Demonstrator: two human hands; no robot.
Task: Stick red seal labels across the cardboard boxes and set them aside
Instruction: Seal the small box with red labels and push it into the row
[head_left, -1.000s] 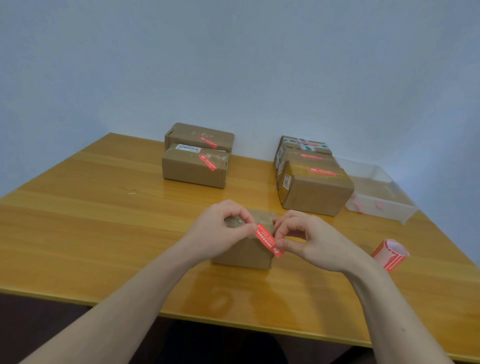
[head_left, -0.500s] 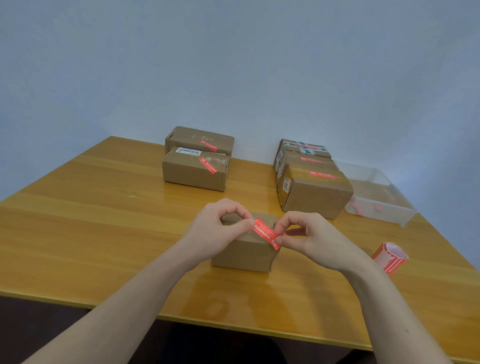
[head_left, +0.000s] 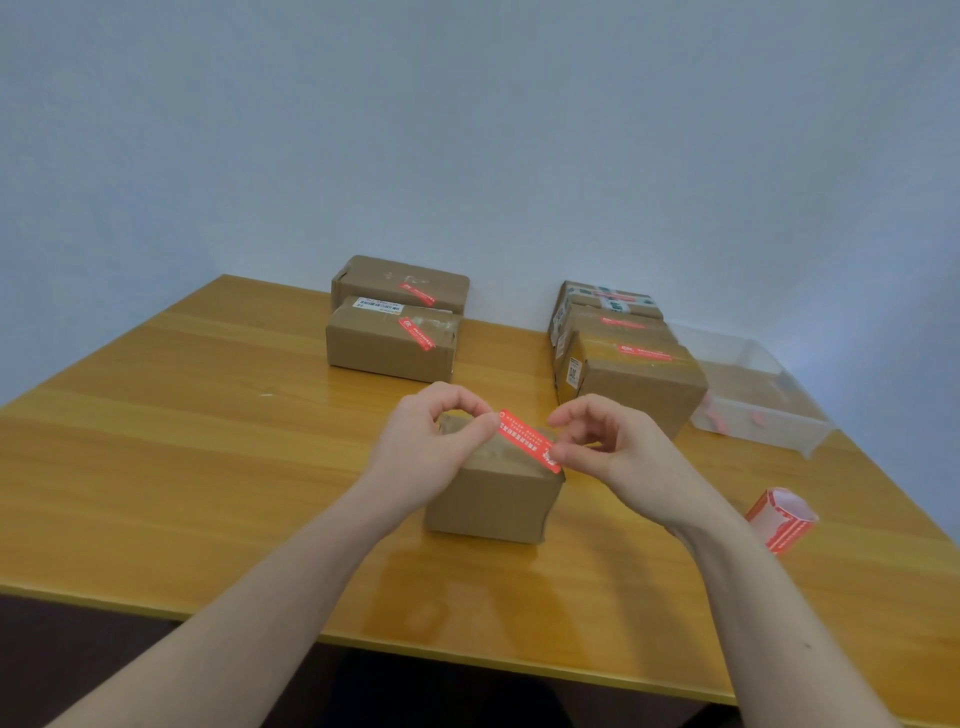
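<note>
A small cardboard box (head_left: 493, 501) stands on the wooden table (head_left: 208, 467) in front of me. A red seal label (head_left: 529, 439) stretches diagonally just over the box's top. My left hand (head_left: 431, 452) pinches the label's far left end, and my right hand (head_left: 613, 452) pinches its near right end. Whether the label touches the box top I cannot tell. A roll of red labels (head_left: 782, 519) lies on the table to the right.
Two labelled boxes (head_left: 395, 340) sit at the back centre-left. A row of labelled boxes (head_left: 631, 379) stands at the back right. Beside them a clear plastic bin (head_left: 763, 410) holds a few red scraps. The table's near edge runs below my forearms.
Both hands have drawn the label out to its full length and brought it over the box top; the view has tilted down slightly.
</note>
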